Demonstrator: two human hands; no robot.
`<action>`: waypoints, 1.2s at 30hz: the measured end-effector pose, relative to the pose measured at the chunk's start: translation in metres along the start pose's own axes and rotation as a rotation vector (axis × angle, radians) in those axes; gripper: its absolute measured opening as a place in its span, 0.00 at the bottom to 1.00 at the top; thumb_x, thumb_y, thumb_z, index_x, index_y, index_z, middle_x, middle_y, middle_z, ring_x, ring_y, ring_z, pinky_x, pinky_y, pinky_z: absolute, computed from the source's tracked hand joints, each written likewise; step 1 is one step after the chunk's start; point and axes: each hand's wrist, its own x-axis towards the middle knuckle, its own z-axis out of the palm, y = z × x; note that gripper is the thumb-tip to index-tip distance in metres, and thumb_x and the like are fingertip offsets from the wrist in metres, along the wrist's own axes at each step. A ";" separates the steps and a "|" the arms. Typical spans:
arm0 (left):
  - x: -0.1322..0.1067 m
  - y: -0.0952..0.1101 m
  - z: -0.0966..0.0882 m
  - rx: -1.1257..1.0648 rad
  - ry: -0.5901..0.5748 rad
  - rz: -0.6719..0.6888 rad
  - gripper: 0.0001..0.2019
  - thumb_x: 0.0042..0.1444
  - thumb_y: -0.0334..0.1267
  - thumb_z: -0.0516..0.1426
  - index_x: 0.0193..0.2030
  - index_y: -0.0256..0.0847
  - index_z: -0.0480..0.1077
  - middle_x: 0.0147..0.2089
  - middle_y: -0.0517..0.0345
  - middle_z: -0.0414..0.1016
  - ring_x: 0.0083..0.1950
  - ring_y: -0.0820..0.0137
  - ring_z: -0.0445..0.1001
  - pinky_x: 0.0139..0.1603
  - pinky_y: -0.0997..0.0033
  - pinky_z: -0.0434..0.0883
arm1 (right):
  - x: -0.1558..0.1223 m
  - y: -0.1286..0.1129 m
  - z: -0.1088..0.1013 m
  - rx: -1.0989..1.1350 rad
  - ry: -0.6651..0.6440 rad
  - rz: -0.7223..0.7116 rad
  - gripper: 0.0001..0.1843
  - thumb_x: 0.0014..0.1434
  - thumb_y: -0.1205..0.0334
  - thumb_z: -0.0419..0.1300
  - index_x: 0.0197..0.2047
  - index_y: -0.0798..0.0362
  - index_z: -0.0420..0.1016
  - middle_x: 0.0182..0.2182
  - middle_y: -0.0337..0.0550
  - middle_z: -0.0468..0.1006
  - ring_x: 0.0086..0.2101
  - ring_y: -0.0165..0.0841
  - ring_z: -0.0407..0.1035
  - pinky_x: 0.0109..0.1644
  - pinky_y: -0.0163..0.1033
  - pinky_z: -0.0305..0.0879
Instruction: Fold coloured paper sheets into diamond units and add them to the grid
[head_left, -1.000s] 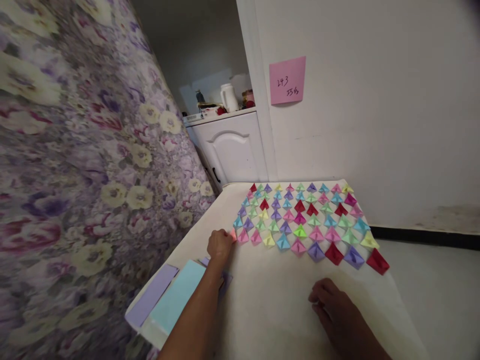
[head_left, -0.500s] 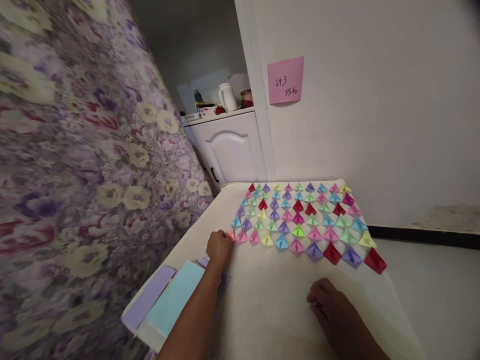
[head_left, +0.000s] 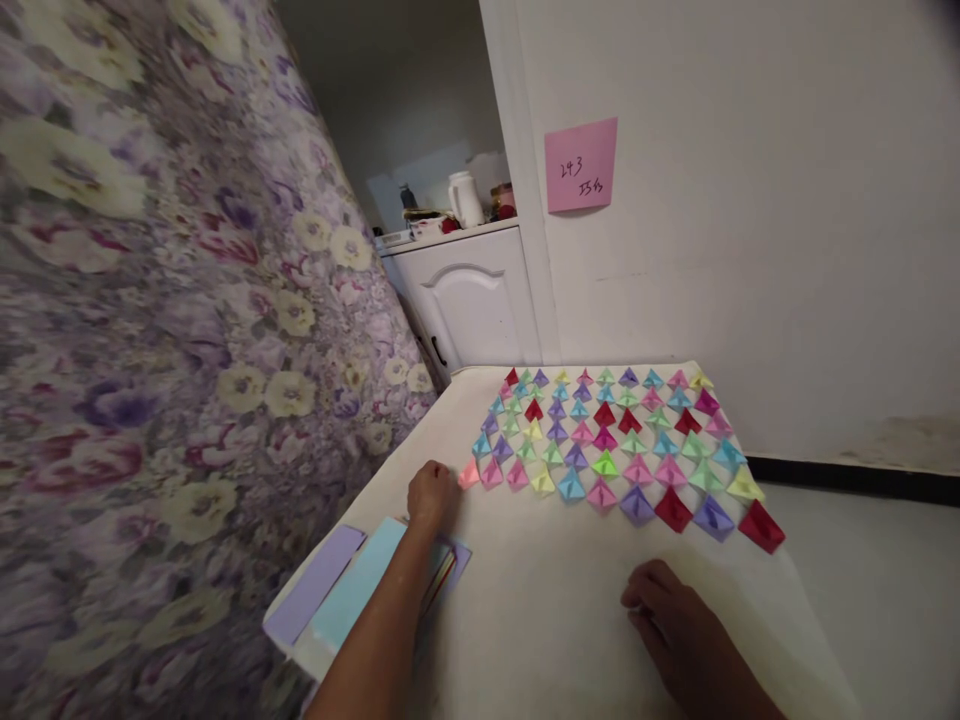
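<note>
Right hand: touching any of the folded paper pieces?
No: the right hand rests on the bare table, apart from the nearest row of folded pieces.

Paper stack (head_left: 352, 590) partly under the left arm (head_left: 390, 620), floral fabric (head_left: 150, 300) blurred, counter clutter (head_left: 431, 218) too small to tell

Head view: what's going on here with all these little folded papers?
A person works at a white table where small folded paper pieces in many colours lie in neat rows. The left hand sits at the near left end of the front row, right beside a pink folded piece; contact cannot be told. The right hand rests on bare tabletop, holding nothing. Flat paper sheets lie by the left forearm.
</note>
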 end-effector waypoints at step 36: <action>-0.018 0.006 -0.001 0.136 -0.135 0.255 0.09 0.56 0.38 0.53 0.42 0.38 0.68 0.44 0.54 0.70 0.42 0.68 0.69 0.41 0.63 0.68 | -0.001 0.007 0.006 -0.030 0.012 -0.036 0.09 0.56 0.68 0.47 0.32 0.50 0.67 0.35 0.41 0.70 0.33 0.33 0.68 0.37 0.37 0.63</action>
